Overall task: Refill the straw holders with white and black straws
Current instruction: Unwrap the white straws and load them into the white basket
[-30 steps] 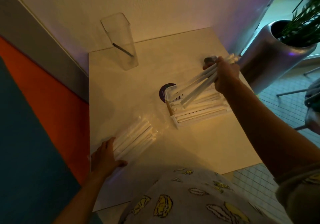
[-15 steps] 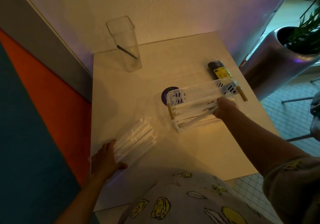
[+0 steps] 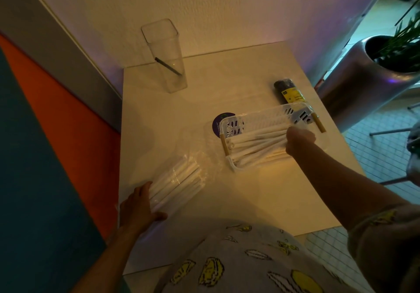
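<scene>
At the near left edge of the white table (image 3: pixel 159 115), the left hand (image 3: pixel 138 208) is resting with its fingers spread flat on the open plastic pack of white straws (image 3: pixel 177 179), probably pinning the slippery wrapper so that the bundle is not sliding about while the other hand is working. Further back, against the wall, a clear square holder (image 3: pixel 166 56) is standing upright with a single black straw (image 3: pixel 168 66) leaning inside it; it is looking nearly bare and is likely waiting for its refill. Moving right, the white slotted basket (image 3: pixel 261 115) is lying on its long side on the table and taking the white straws (image 3: pixel 256 143) lengthwise, which suits their shape. The right hand (image 3: pixel 300 143) is curling around the near ends of those straws, seemingly settling a handful into the basket; its fingertips are turning away from the camera, so how tight the grip is cannot be told. Behind the basket a dark pack with a yellow label (image 3: pixel 288 90) is lying, probably the black straws, though its print is too small to read. A purple round sticker (image 3: pixel 221 122) is partly hidden by the basket's end.
</scene>
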